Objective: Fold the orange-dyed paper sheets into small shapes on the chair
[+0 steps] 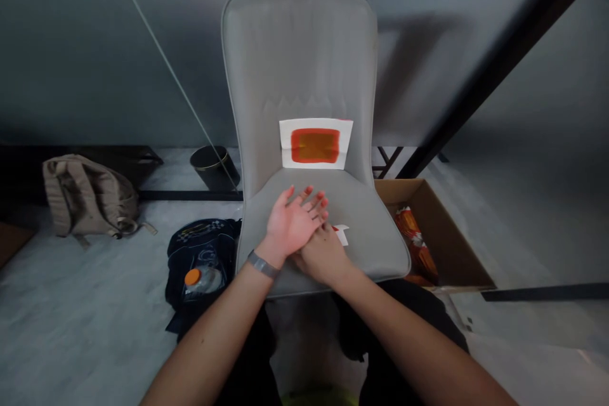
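Note:
My left hand (292, 223), wearing a grey wristband, lies palm up with its fingers spread above the seat of a grey upholstered chair (299, 57). It rests across my right hand (324, 259), which is palm down, its fingers hidden beneath the left hand. Neither hand holds anything that I can see. A white card with an orange-red square (316, 143) stands against the chair back, above my hands. To the right of my fingers, a small white paper scrap (341, 235) lies on the seat.
A cardboard box (431, 231) holding orange packets sits right of the chair. On the floor at left are a tan backpack (88, 195), a black bin (214, 167), and a dark bag (202, 260) with an orange-capped bottle (202, 282). Black bars (495, 70) cross the upper right.

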`<state>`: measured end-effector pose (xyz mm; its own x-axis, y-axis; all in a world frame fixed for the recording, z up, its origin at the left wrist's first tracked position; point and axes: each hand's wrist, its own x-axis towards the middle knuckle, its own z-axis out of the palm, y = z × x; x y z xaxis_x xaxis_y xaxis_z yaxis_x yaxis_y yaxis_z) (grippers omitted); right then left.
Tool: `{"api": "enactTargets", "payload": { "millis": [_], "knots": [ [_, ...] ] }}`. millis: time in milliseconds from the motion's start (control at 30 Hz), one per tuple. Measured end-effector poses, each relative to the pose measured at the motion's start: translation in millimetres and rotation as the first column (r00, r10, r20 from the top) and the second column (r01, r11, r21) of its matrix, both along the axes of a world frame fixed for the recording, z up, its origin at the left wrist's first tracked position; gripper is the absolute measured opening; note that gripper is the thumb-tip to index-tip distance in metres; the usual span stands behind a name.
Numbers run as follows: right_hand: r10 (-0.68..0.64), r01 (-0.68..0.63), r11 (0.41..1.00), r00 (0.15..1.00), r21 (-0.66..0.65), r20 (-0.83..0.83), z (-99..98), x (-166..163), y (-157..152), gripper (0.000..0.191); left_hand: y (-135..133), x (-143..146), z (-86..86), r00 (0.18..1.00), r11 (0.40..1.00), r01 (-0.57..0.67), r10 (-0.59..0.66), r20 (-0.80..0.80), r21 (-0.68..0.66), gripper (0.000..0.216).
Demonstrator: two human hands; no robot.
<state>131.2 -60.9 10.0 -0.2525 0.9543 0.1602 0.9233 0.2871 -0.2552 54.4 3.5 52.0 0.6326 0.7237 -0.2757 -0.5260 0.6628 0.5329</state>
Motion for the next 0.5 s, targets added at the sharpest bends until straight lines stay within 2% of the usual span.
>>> {"api": "enactTargets", "payload": {
  "millis": [67, 133, 200, 233, 267, 300, 333, 367, 400, 433, 467, 500],
  "knots": [
    [-0.018, 0.02, 0.999, 0.998, -0.033, 0.067, 11.8, 10, -14, 0.053, 18, -10, 0.1, 0.998, 0.997, -0.048, 0.05, 0.024, -0.058, 0.029],
    [-0.03, 0.03, 0.999, 0.998, -0.014, 0.057, 26.2, 20, -21, 0.054, 37, -22, -1.3, 0.985, 0.985, -0.17, 0.169, -0.025, -0.021, 0.026],
    [-0.07, 0.073, 0.996, 0.996, 0.046, -0.063, 38.3, 34, -21, 0.061, 54, -34, -4.0, 0.929, 0.938, -0.325, 0.34, -0.148, 0.117, 0.022],
    [-0.092, 0.102, 0.993, 0.986, 0.063, -0.14, 41.8, 44, -19, 0.063, 59, -40, -5.6, 0.883, 0.902, -0.362, 0.413, -0.224, 0.234, 0.021],
    [-0.103, 0.119, 0.991, 0.972, 0.063, -0.21, 43.2, 55, -16, 0.062, 62, -45, -7.1, 0.831, 0.856, -0.346, 0.47, -0.298, 0.385, 0.021],
    [-0.097, 0.111, 0.993, 0.959, 0.036, -0.267, 42.2, 67, -12, 0.059, 62, -50, -8.6, 0.781, 0.798, -0.256, 0.503, -0.369, 0.546, 0.021],
    [-0.077, 0.074, 0.997, 0.946, -0.021, -0.315, 39.2, 80, -9, 0.057, 58, -54, -10.1, 0.738, 0.72, -0.095, 0.515, -0.436, 0.688, 0.023],
    [-0.045, 0.01, 0.995, 0.933, -0.101, -0.357, 34.5, 92, -6, 0.055, 51, -57, -11.9, 0.699, 0.612, 0.117, 0.509, -0.503, 0.782, 0.026],
    [-0.025, -0.052, 0.982, 0.915, -0.18, -0.403, 28.8, 103, -3, 0.053, 43, -59, -14.1, 0.658, 0.482, 0.342, 0.489, -0.572, 0.807, 0.029],
    [-0.02, -0.102, 0.965, 0.891, -0.241, -0.454, 22.7, 112, 1, 0.053, 35, -60, -16.6, 0.618, 0.345, 0.533, 0.465, -0.633, 0.773, 0.032],
    [-0.026, -0.141, 0.946, 0.864, -0.291, -0.504, 16.6, 119, 4, 0.053, 27, -61, -19.5, 0.58, 0.219, 0.667, 0.446, -0.682, 0.712, 0.035],
    [-0.047, -0.162, 0.931, 0.834, -0.326, -0.55, 11.1, 124, 7, 0.052, 22, -60, -22.5, 0.546, 0.119, 0.752, 0.439, -0.713, 0.649, 0.037]
  ]
}}
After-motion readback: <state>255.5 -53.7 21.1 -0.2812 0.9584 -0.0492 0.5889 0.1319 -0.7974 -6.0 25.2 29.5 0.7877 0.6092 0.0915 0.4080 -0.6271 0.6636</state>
